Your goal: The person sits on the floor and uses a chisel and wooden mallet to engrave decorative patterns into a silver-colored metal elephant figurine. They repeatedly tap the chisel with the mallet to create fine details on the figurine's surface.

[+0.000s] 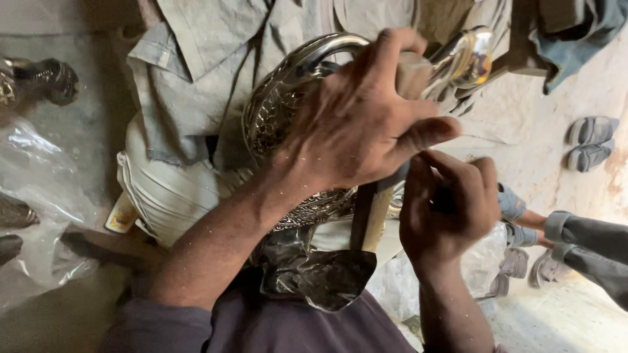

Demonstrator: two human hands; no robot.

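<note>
The shiny silver-coloured embossed metal piece with a curved swan-like neck [288, 111] sits in front of my chest, above my lap, its patterned body mostly hidden behind my left hand [356, 124]. That hand is clamped over the top of it, fingers curled down and thumb stretched out to the right, pressing what looks like a small pale block [413, 73] against the metal. My right hand [448, 206] is just below and to the right, balled into a tight fist around something dark that I cannot make out. Between the 2 hands a wooden stick with a dark edge [369, 219] runs downward, and under it lies a crumpled dark glossy plastic sheet [320, 274] on my lap.

Behind the metal piece sits a person in a grey-green shirt and pale trousers [190, 85], very close. The dusty concrete floor [556, 314] spreads around us. On the left lie clear plastic bags [39, 176] beside more shiny patterned metal pieces [46, 78]. At the right stand 2 grey sandals [589, 144], well apart from us, and another person's legs with sandalled feet [523, 222].
</note>
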